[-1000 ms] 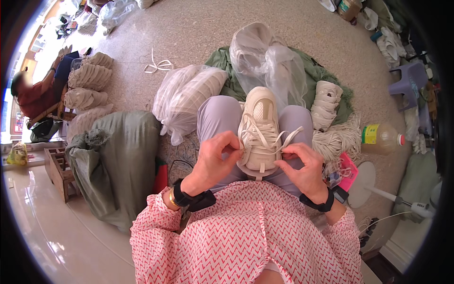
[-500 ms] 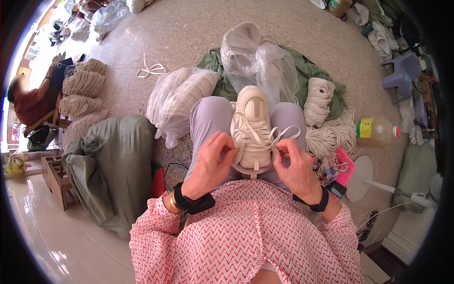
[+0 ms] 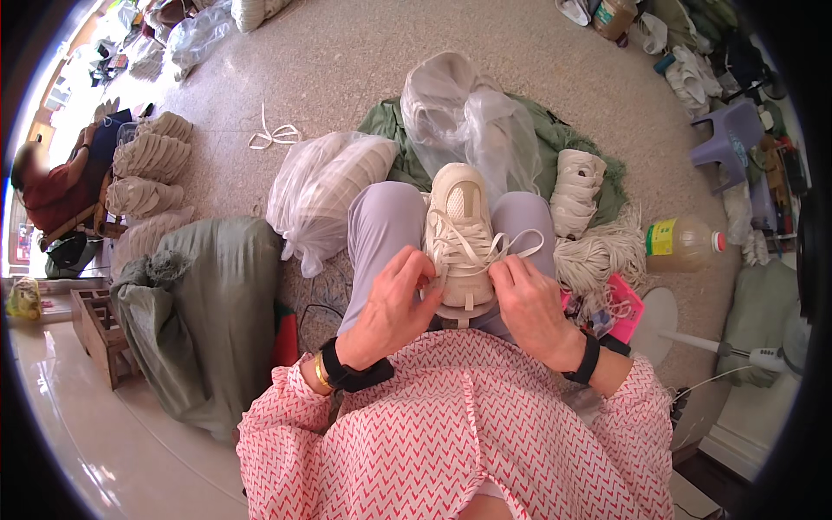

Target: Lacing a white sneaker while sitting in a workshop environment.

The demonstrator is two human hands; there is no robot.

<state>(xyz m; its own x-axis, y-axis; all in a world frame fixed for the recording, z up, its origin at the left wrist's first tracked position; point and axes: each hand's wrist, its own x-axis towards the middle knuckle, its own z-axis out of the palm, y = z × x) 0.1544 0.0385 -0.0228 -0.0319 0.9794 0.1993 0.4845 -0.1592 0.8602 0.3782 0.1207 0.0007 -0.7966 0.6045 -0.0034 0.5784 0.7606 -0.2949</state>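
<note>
A cream sneaker [image 3: 466, 282] rests between my knees, toe pointing away and heel with its pull tab toward me. Pale shoelaces [image 3: 459, 241] cross over its tongue, and a loose loop sticks out to the right. At the left side of the collar, my left hand [image 3: 394, 299] is closed in a pinch on a lace, its fingertips partly hidden. My right hand [image 3: 536, 308] pinches the lace at the right side, fingers against the shoe's collar, with the loop rising just beyond them.
Ahead lie clear bags of cream shoe parts [image 3: 329, 186] and a green sack [image 3: 381, 126]. Lace bundles [image 3: 598, 260], a pink tray [image 3: 626, 316] and a liquid bottle [image 3: 685, 245] sit right. A stuffed grey-green sack [image 3: 221, 303] stands left; a seated person [image 3: 56, 186] is beyond.
My right hand has moved left and closer to the shoe. The lace loop beside it has drawn in and changed shape. My left hand stays near the collar.
</note>
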